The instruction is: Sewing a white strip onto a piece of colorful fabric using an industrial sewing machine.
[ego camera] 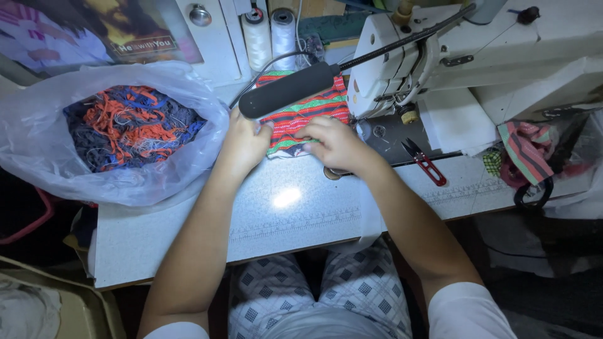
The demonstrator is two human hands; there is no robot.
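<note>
Under both hands, flat on the table [295,207], lies a striped cloth [301,116], red with green and white bands, its far end running beneath a black lamp bar [289,90] toward the sewing machine [440,69]. The left hand [245,141] presses down on the cloth's left edge, fingers curled over it; whether they pinch a fold I cannot tell. The right hand [336,144] lies across the near edge, fingers together and bent, holding the cloth still. I judge this to be a lining-up step: the piece is being squared before the needle, and any next move would call for both edges held even while it slides right of the hands.

Right of the right hand lie red-handled snips [426,163], and beyond them a heap of striped scraps [524,154]. Left of the left hand sits an open plastic bag [38,150], holding a tangle of orange, blue and grey thread waste [129,125]. Past the fingertips stand two white thread cones [270,34].
</note>
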